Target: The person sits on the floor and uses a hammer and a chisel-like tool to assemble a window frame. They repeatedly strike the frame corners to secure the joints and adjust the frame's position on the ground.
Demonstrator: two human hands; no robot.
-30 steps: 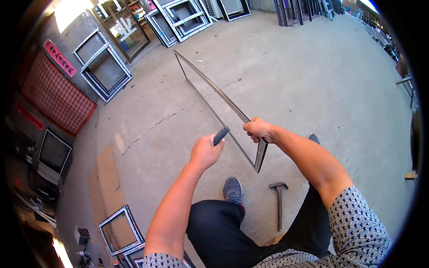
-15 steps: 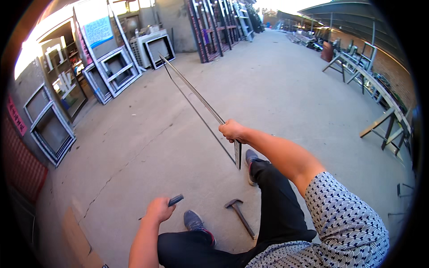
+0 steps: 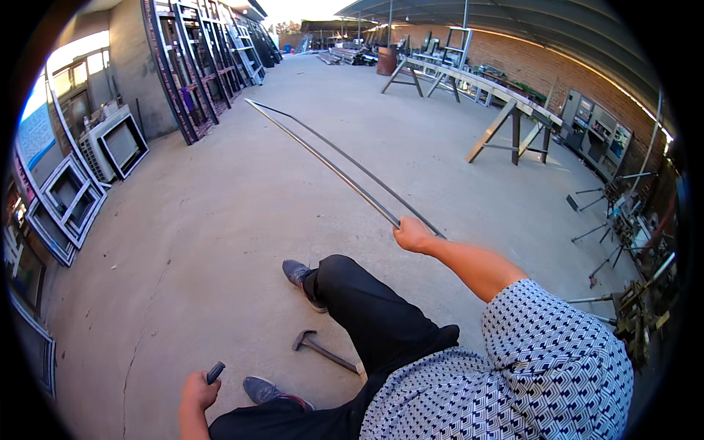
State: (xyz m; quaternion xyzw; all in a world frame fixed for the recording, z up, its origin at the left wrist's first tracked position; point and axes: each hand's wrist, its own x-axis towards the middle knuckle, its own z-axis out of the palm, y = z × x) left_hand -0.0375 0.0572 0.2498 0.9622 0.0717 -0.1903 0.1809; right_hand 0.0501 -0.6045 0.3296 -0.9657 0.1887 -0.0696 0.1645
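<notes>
Apparently the work is partway through: the slim metal frame [image 3: 323,158] shows two long bars linked at the far end, but its near end is hidden behind the right hand and arm, so I cannot tell whether every corner is finished. Nearest, the left hand [image 3: 196,394] is curled tight round a dark handle [image 3: 215,373]; whatever tool it belongs to is mostly out of sight. Just beyond, a hammer [image 3: 330,353] lies on the floor [image 3: 220,213] between the shoes [image 3: 295,272], touched by neither hand. Farther out, the right hand [image 3: 412,235] grasps one long bar near its close end, the frame stretching forward and away to the left. Past it, a beam [image 3: 477,79] rests on trestles [image 3: 493,132].
</notes>
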